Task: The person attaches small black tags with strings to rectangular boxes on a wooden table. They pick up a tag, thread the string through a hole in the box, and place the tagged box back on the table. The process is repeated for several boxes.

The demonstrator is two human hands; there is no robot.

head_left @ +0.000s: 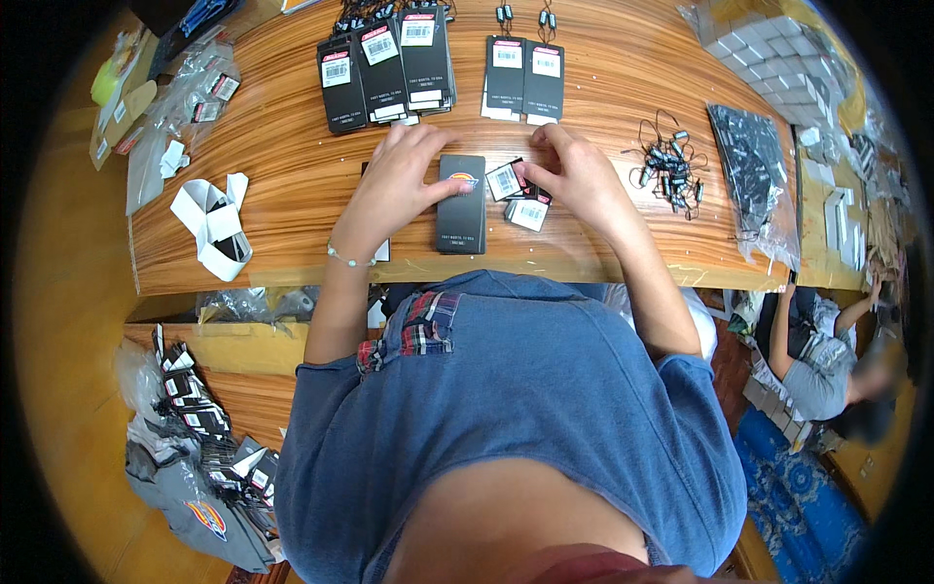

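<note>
A black rectangular hang tag [461,219] with a coloured emblem lies upright before me on the table. My left hand [397,177] reaches over its left side, fingers stretched out and thumb on its upper part. Beneath that hand, another dark tag or stack is mostly hidden. My right hand [576,177] has its thumb on the edge of a small barcode label [505,182] with a black border; its other fingers are curled. Just below lie more small barcode labels [527,214], partly overlapped by the upper one.
Stacked black hang tags [379,73] with cords lie at the far middle, beside two more tags [525,78]. Looped black cords [671,165] and a plastic bag of dark pieces [751,180] are at right. White ribbon [212,226] lies left. Another person [822,370] sits at far right.
</note>
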